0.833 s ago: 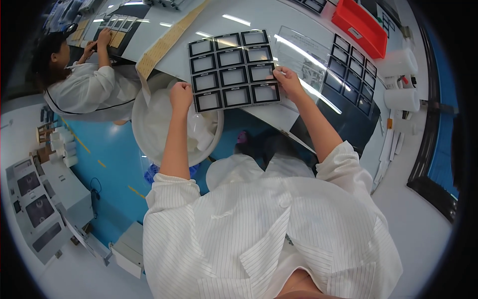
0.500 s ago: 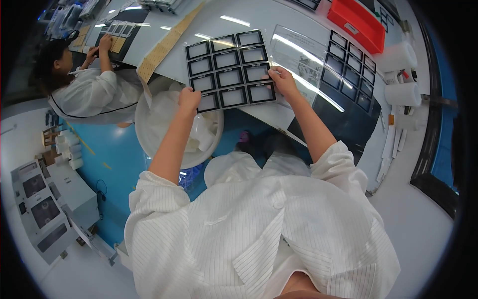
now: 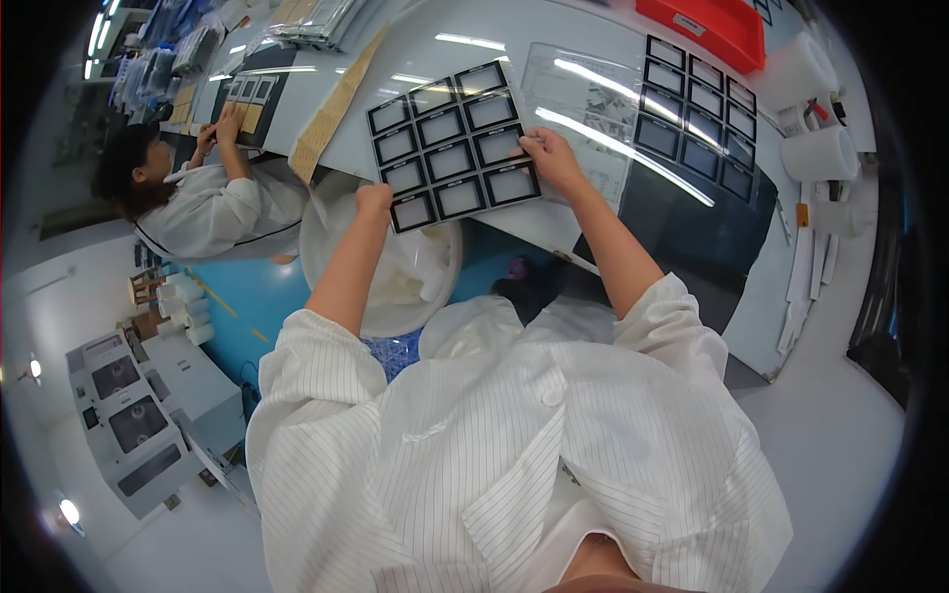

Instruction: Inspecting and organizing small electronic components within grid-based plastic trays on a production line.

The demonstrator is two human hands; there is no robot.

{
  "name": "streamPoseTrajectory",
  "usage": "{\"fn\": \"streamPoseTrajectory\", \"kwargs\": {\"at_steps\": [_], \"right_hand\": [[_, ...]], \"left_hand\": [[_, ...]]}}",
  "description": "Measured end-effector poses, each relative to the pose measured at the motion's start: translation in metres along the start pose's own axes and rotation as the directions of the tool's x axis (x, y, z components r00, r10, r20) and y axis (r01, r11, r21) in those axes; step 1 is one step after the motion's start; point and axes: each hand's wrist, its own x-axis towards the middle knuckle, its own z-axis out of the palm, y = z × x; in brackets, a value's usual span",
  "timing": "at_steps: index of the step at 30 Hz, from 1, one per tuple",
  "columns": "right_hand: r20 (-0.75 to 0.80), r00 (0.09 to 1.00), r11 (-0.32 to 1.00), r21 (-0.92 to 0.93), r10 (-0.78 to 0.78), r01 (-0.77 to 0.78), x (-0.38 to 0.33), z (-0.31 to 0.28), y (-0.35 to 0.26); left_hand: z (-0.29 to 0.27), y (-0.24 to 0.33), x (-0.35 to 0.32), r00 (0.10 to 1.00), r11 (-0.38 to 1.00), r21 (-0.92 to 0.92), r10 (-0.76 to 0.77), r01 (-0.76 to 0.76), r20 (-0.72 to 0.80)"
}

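Observation:
Between my hands is a clear sheet (image 3: 453, 155) printed with rows of black rectangular frames, tilted above the table edge. My left hand (image 3: 374, 202) grips its lower left corner in a closed pinch. On the right edge, my right hand (image 3: 551, 161) pinches the sheet between thumb and fingers. A second sheet with the same black frames (image 3: 682, 126) lies to the right on a dark mat (image 3: 692, 222). Beside it, a transparent sheet over a printed page (image 3: 580, 104) lies flat, with light streaks reflected in it.
Below the table edge stands a round white bin (image 3: 454, 259) with white scraps in it. A perforated tan strip (image 3: 341, 97) hangs over the table at left. A red tray (image 3: 707, 28) and white rolls (image 3: 819, 153) are at far right. A co-worker (image 3: 213, 203) sits at left.
The held sheet has tilted, its right side rising relative to its left, and both hands still grip it. My view has shifted, so the surroundings appear displaced.

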Motion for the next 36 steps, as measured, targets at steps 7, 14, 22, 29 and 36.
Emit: {"fn": "streamPoseTrajectory", "kwargs": {"at_steps": [7, 14, 22, 29, 36], "right_hand": [[0.023, 1.000, 1.000, -0.016, 0.014, -0.014, 0.002, -0.004, 0.004], [0.027, 1.000, 1.000, -0.014, 0.006, -0.006, 0.003, -0.012, 0.010], [0.035, 0.999, 0.998, -0.058, 0.007, -0.005, -0.001, -0.003, -0.006], [-0.122, 0.970, 0.949, -0.264, -0.211, 0.174, -0.014, -0.007, -0.003], [0.185, 0.983, 0.998, -0.059, -0.019, 0.031, -0.090, -0.056, -0.111]], "left_hand": [[-0.002, 0.000, 0.011, 1.000, 0.988, 0.155, -0.001, 0.004, -0.015], [-0.003, 0.003, 0.004, 0.998, 0.983, 0.173, 0.063, -0.057, -0.029], [-0.059, 0.035, -0.013, 0.963, 0.994, -0.017, 0.105, -0.104, 0.248], [-0.069, 0.059, -0.078, 0.708, 0.889, -0.454, 0.357, -0.058, 0.609], [-0.049, 0.030, -0.168, 0.605, 0.809, -0.581, 0.422, 0.084, 0.675]]}}
